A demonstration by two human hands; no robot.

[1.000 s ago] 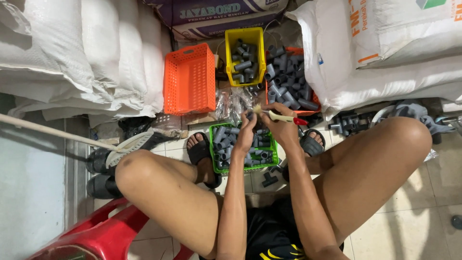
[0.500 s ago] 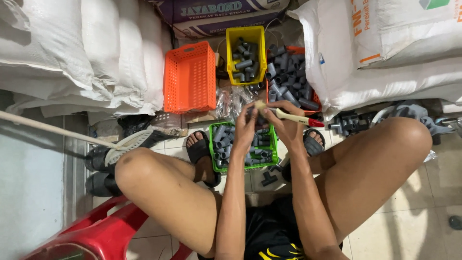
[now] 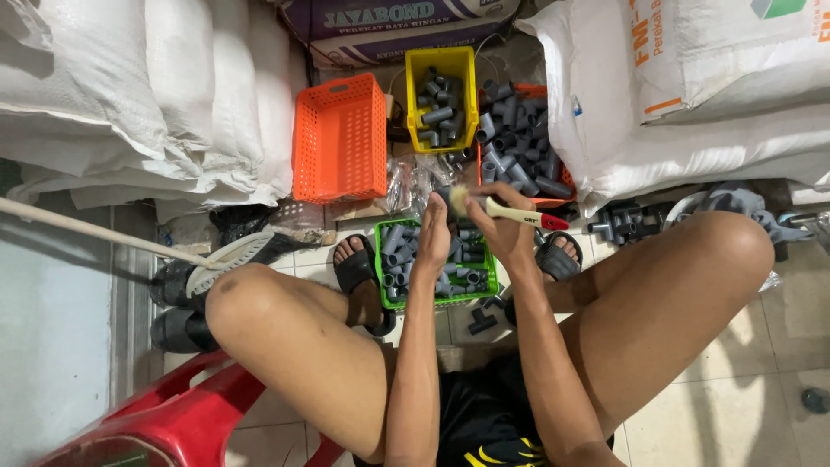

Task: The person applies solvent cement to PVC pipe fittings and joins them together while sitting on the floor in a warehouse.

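Observation:
My right hand (image 3: 506,229) grips a paintbrush (image 3: 510,212) with a pale handle and red tip, its bristles pointing left. Just left of the bristles, my left hand (image 3: 435,233) is closed on a small grey pipe fitting, mostly hidden by the fingers. Both hands hover over a green basket (image 3: 380,259) filled with several grey pipe fittings, set on the floor between my sandalled feet.
A yellow basket (image 3: 467,65) of grey fittings and an orange basket (image 3: 340,138) standing empty lie farther out. A heap of grey fittings (image 3: 519,143) fills an orange crate. White sacks (image 3: 692,104) flank both sides. A red plastic stool (image 3: 173,415) is under me. One loose fitting (image 3: 481,322) lies on the tiles.
Both hands have lifted slightly and come closer together above the green basket; the brush bristles now sit against the fitting in my left hand.

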